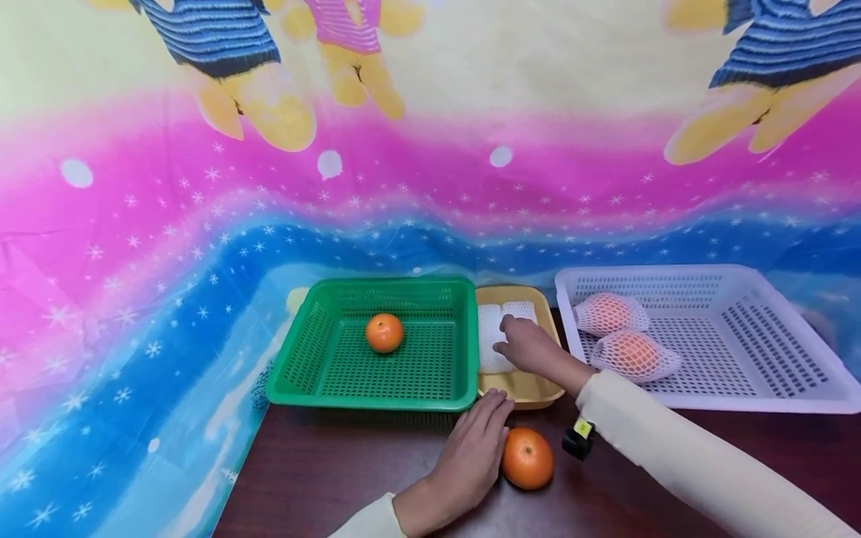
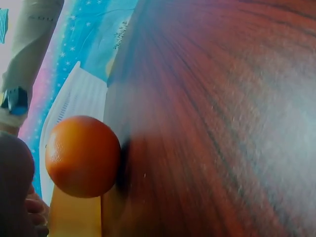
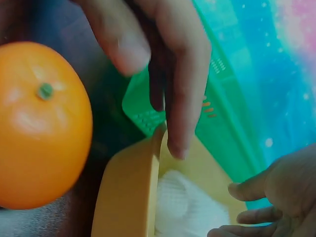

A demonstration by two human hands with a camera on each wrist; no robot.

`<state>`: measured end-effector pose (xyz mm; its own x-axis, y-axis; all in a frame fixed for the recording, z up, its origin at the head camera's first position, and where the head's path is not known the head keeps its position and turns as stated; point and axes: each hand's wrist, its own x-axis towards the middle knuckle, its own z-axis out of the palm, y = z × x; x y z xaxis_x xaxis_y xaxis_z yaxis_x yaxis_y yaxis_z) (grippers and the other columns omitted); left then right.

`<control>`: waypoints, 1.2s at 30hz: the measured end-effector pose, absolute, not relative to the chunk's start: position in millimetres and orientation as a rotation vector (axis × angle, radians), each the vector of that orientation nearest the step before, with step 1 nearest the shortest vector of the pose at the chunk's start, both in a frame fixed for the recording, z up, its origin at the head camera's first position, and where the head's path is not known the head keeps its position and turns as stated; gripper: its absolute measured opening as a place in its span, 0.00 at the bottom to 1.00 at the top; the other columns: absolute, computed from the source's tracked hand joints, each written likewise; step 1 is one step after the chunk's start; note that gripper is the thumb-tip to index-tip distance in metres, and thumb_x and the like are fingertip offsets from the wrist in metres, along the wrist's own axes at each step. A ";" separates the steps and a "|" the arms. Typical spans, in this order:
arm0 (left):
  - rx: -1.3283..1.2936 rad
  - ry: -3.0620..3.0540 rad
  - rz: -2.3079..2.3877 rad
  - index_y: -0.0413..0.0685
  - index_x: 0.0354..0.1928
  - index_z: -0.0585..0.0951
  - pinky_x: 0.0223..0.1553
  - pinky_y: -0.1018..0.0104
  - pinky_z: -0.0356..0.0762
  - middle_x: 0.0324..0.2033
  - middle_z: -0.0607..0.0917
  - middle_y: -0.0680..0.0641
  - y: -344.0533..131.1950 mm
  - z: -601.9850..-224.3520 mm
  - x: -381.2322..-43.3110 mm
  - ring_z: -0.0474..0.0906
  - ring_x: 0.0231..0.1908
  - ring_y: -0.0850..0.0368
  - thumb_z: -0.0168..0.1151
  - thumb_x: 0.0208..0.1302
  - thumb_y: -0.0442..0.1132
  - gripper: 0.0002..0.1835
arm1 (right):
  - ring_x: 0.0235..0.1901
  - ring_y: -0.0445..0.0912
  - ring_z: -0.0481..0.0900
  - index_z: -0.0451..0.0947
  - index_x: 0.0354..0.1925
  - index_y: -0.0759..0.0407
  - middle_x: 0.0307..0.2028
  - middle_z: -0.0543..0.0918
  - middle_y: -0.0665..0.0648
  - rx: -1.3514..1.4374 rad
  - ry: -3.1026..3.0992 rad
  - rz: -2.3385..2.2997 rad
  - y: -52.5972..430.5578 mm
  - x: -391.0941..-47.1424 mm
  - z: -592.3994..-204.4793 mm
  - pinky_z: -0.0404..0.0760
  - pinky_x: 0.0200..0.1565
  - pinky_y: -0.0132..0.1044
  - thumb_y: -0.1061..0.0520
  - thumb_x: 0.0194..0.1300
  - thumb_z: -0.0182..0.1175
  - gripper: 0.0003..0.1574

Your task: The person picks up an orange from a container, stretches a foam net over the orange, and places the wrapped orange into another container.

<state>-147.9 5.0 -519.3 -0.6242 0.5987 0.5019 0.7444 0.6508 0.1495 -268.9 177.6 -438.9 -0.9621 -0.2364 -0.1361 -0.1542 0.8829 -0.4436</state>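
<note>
My left hand [image 1: 471, 452] lies with straight fingers right beside an orange [image 1: 528, 458] on the table; its fingertips point at the near edge of a yellow tray [image 1: 531, 391]. In the right wrist view, that left hand [image 3: 170, 64] hangs between the orange [image 3: 42, 126] and the tray. My right hand [image 1: 531, 345] is over the tray, above white foam net sleeves [image 1: 494, 347]. Its fingers [image 3: 256, 215] are spread and loosely bent, with nothing between them. The left wrist view shows the orange [image 2: 83, 157] large.
To the left stands a green basket [image 1: 373, 404] with another orange [image 1: 384, 332] inside. A white basket [image 1: 767, 404] on the right holds two netted fruits [image 1: 635, 356]. A patterned cloth [image 1: 430, 179] hangs behind the dark wooden table [image 1: 323, 471].
</note>
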 end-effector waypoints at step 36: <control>-1.064 -2.906 -1.069 0.44 0.74 0.62 0.61 0.67 0.78 0.67 0.66 0.47 9.6 -525.0 -124.1 0.72 0.64 0.58 0.70 0.66 0.51 0.42 | 0.33 0.49 0.79 0.75 0.49 0.67 0.40 0.82 0.63 0.086 2.629 -1.081 190.4 -274.5 -435.3 0.77 0.32 0.37 0.60 0.61 0.62 0.18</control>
